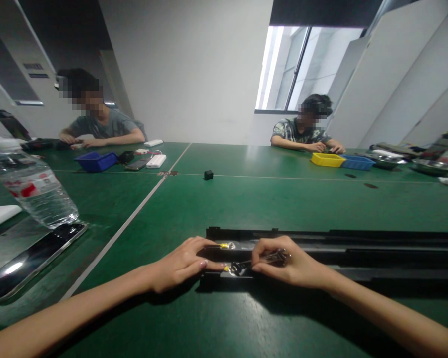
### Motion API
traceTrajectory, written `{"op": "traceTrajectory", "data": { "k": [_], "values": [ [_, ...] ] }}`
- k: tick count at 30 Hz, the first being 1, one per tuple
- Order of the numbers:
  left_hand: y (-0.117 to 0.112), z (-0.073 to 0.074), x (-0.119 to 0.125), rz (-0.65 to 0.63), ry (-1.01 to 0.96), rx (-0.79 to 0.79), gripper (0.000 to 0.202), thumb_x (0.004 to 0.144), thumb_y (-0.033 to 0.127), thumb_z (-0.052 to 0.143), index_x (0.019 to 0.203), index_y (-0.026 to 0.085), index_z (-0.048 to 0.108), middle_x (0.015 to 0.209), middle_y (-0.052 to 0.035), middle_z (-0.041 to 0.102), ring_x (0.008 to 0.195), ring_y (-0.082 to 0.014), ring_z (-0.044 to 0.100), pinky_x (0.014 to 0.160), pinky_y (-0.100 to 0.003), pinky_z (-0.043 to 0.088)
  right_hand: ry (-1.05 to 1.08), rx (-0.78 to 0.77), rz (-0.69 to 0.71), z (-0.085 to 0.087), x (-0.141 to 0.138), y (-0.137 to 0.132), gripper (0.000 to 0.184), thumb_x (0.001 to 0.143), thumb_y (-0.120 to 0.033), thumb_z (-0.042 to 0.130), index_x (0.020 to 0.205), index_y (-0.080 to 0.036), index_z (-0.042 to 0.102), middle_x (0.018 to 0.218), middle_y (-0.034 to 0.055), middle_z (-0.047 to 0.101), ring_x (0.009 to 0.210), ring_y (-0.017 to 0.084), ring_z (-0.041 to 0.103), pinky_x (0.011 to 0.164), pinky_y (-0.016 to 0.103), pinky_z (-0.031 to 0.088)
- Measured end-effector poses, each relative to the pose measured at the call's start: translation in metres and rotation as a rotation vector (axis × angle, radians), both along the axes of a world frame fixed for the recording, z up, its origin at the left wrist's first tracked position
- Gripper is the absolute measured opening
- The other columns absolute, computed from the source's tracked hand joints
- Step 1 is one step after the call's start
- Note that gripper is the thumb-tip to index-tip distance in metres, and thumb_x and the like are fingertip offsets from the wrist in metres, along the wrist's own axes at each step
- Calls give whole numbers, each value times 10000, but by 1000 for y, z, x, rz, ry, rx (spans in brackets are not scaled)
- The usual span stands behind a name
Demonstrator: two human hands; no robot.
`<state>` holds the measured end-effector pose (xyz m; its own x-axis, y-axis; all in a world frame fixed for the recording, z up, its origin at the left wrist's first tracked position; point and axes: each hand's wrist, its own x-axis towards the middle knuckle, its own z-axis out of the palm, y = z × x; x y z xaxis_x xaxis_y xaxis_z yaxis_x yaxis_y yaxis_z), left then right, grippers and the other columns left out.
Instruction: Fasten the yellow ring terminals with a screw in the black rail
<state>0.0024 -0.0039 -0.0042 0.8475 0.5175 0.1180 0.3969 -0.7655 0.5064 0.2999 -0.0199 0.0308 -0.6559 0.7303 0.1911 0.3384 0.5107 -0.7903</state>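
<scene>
Shiny metal tool (239,269), dark in places, pinched between thumb and fingers of the right hand (291,261); its ring end sits at a yellow lug (227,268) just left of the grip. Left hand (184,261): thumb and finger apart, tips at the frame's near-left end, one by each of two yellow lugs. Frame (358,256) is long, black, ridged lengthwise, lying under both hands and running off right. Under it, green table (246,199), glossy, pale seam lines, some dark spots. Well left of the grip: phone (33,261), clear bottle (41,194). Beyond it: black cube (208,175); farther, blue bin (96,161) left, yellow bin (327,159) right. Two people sit at the far edge. Behind: white wall (194,64), window (294,69) far right.
</scene>
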Motion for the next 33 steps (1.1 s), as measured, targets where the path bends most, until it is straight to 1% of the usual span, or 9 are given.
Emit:
{"op": "traceTrajectory", "data": {
  "k": [9, 13, 15, 18, 22, 26, 33],
  "values": [
    [-1, 2, 0, -4, -1, -10, 622, 1032, 536, 91, 1305, 331, 611, 1372, -94, 463, 1208, -288, 438, 1046, -465, 305, -7, -1, 6, -1, 0, 1, 123, 839, -235, 655, 815, -115, 667, 723, 29, 662, 612, 106, 583, 590, 194, 461],
    [0, 1, 1, 6, 1, -1, 578, 1045, 501, 113, 1315, 346, 600, 1372, -93, 457, 1207, -290, 443, 1045, -467, 308, -4, 19, 32, -2, 1, 1, 175, 855, -230, 641, 961, -116, 721, 845, 69, 732, 701, 139, 660, 645, 214, 501],
    [0, 0, 0, -1, -8, 3, 563, 1048, 494, 116, 1324, 357, 588, 1376, -88, 451, 1211, -289, 442, 1047, -468, 307, 6, 46, 39, -2, 1, 1, 193, 857, -229, 643, 989, -120, 732, 887, 81, 747, 747, 156, 683, 679, 228, 515],
    [0, -2, -1, -11, -13, 8, 571, 1044, 504, 108, 1326, 361, 584, 1383, -85, 444, 1216, -289, 437, 1050, -471, 305, 5, 80, 40, -2, 1, 1, 171, 854, -224, 647, 948, -118, 743, 850, 77, 751, 721, 153, 685, 675, 230, 516],
    [1, -1, -1, 2, -3, 6, 593, 1040, 517, 107, 1308, 344, 606, 1376, -94, 451, 1216, -298, 433, 1051, -481, 303, -12, 67, 42, 0, 0, 2, 159, 856, -224, 642, 914, -114, 741, 822, 73, 744, 694, 146, 673, 646, 220, 507],
    [1, 0, 0, 0, -5, 11, 599, 1037, 523, 105, 1306, 343, 609, 1374, -95, 454, 1208, -299, 440, 1046, -478, 311, -34, 39, 39, -1, 0, 2, 191, 879, -270, 622, 915, -120, 734, 810, 67, 736, 694, 144, 665, 649, 221, 506],
    [0, -1, 0, 4, -2, 18, 557, 1050, 485, 113, 1326, 367, 582, 1385, -71, 448, 1209, -286, 436, 1054, -465, 306, -47, 29, 27, -1, 1, 2, 253, 899, -340, 599, 916, -124, 729, 807, 66, 727, 706, 150, 660, 658, 231, 505]
  ]
}}
